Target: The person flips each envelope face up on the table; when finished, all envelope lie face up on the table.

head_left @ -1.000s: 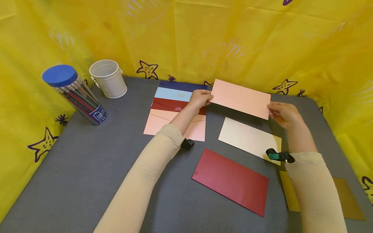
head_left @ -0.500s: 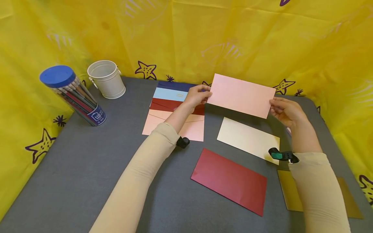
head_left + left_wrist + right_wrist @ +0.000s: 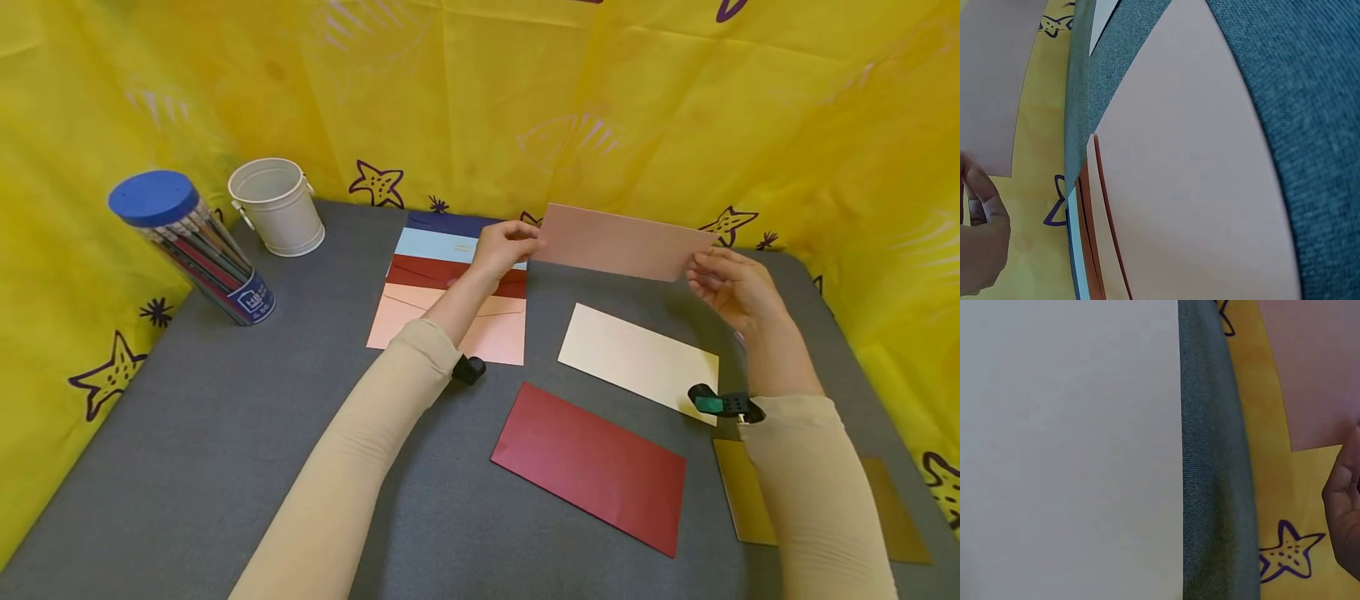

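A plain pink envelope (image 3: pixel 618 242) is held up over the far part of the table, tilted so that it looks narrow in the head view. My left hand (image 3: pixel 501 250) pinches its left end between thumb and fingers. At the other end, the right hand (image 3: pixel 733 290) pinches the right edge. Beneath it lies a cream envelope (image 3: pixel 637 360), which fills much of the right wrist view. Left of that, under my left forearm, navy (image 3: pixel 438 222), light blue (image 3: pixel 427 243), red (image 3: pixel 414 272) and pink (image 3: pixel 1179 150) envelopes overlap in a row, their flaps showing.
A dark red envelope (image 3: pixel 588 468) lies nearer the front. Gold envelopes (image 3: pixel 742 492) sit partly hidden under the right forearm. To the left stand a blue-lidded tub of pencils (image 3: pixel 198 250) and a white metal bucket (image 3: pixel 281 212). Yellow printed cloth (image 3: pixel 480 100) hangs behind the table.
Both hands first raised the held pink envelope slightly and faced it toward the head camera, then tipped it back, so it now looks narrower and darker. The envelopes on the table have not moved.
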Motion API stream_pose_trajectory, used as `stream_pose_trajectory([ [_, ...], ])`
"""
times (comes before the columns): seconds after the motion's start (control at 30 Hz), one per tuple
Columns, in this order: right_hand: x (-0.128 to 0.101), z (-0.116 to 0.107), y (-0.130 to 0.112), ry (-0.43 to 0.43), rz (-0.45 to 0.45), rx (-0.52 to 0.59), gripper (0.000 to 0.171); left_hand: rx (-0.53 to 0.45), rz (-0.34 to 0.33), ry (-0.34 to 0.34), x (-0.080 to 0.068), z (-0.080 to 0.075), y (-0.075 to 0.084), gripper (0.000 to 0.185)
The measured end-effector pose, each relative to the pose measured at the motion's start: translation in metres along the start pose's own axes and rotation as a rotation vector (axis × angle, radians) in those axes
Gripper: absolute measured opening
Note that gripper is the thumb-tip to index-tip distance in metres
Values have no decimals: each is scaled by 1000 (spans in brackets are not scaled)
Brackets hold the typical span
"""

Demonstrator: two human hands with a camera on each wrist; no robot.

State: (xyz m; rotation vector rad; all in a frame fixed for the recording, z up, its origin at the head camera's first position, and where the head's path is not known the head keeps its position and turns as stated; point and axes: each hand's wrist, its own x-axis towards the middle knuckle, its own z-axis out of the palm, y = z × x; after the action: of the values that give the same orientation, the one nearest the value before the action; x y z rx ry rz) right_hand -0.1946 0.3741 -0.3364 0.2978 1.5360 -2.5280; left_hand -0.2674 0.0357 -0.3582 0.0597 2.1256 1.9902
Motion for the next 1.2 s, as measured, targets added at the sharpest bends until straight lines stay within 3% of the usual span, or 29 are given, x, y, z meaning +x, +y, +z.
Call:
stream_pose_trajectory([
  [0.13,-1,0,1,-31,-11,9,21,-36,-4,13,0,1,-1,16],
  [0.4,2,0,4,62,-5,-59,19,-39,-25,26,0,2,-3,18],
  [0.7,5,-5,11,-75,-3,-43,30,-61,-37,-28,3,7,-5,34],
  [0.9,7,-5,13,67,50,-131,28,-95,-35,-105,2,12,-9,58],
  [1.0,9,-5,13,128,86,-142,28,-115,-41,-72,2,16,-11,56],
  [1.2,15,-6,15,183,116,-105,21,-97,-73,65,0,25,-14,37],
])
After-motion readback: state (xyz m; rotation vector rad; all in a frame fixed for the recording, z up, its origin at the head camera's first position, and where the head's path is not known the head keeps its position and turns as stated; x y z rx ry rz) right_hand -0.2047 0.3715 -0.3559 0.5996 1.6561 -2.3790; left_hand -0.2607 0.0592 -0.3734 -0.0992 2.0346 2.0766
